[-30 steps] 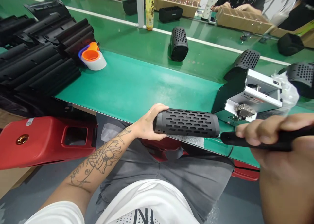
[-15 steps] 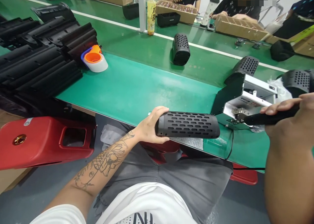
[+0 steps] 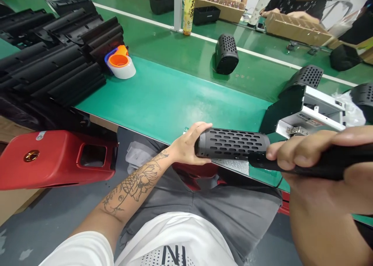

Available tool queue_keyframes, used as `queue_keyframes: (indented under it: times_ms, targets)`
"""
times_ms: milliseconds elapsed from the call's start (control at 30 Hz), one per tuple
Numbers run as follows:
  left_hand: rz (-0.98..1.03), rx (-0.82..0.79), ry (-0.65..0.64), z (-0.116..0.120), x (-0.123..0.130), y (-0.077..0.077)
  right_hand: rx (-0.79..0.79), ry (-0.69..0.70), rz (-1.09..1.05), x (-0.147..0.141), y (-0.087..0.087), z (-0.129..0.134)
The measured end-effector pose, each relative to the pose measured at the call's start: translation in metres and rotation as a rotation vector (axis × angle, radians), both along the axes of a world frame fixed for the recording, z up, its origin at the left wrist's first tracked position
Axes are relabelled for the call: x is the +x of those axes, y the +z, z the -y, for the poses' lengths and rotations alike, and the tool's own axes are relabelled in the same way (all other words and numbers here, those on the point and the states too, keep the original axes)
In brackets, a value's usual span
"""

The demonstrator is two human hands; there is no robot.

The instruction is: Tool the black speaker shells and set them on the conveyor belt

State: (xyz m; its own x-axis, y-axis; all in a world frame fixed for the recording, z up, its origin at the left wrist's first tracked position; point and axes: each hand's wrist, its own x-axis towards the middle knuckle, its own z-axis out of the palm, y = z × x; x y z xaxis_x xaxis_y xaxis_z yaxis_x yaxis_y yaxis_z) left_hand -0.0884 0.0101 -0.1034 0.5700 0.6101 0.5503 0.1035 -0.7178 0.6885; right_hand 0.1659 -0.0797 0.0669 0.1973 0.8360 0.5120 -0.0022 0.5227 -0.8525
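My left hand (image 3: pixel 192 143) grips the left end of a black slotted housing (image 3: pixel 233 143), held level over the near edge of the green table (image 3: pixel 163 102). In my right hand (image 3: pixel 314 153) is a black handheld tool (image 3: pixel 329 163), fingers wrapped round it. The tool's narrow tip meets or overlaps the lower right part of the housing; whether it touches cannot be made out. Just behind my right hand stands a metal and black device (image 3: pixel 309 110), partly covered by the fingers.
Black housing parts (image 3: pixel 61 63) are piled at the left, beside a tape roll (image 3: pixel 122 66). A perforated housing (image 3: pixel 226 54) and a yellow bottle (image 3: pixel 189 11) stand further back. A red stool (image 3: pixel 58 157) is at the lower left. Two people sit across the table.
My right hand has moved left with the tool, from the metal device to the right end of the housing. My left hand still holds the housing. The camera view has shifted slightly.
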Motion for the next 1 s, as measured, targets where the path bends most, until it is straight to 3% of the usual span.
queue_keyframes:
  times_ms: [100, 367, 567, 733, 900, 1000]
  targets:
    - [0.011, -0.026, 0.01, 0.002, 0.001, 0.0, 0.038, 0.058, 0.057, -0.019, 0.005, -0.015]
    - [0.078, 0.009, 0.007, 0.001, 0.004, -0.003, -0.074, 0.142, 0.073, -0.014, 0.001, -0.023]
    - [0.091, 0.037, 0.013, 0.001, 0.006, -0.004, -0.055, 0.294, 0.081, -0.01, -0.006, -0.021]
    - [0.058, 0.005, 0.026, 0.002, 0.005, -0.001, -0.07, 0.316, 0.094, -0.011, -0.009, -0.02]
    - [0.013, -0.01, 0.013, 0.003, 0.001, 0.004, -0.078, 0.251, 0.124, -0.017, -0.009, -0.008]
    - [-0.023, -0.017, 0.017, 0.002, 0.001, 0.006, -0.065, 0.158, 0.127, 0.006, -0.004, -0.009]
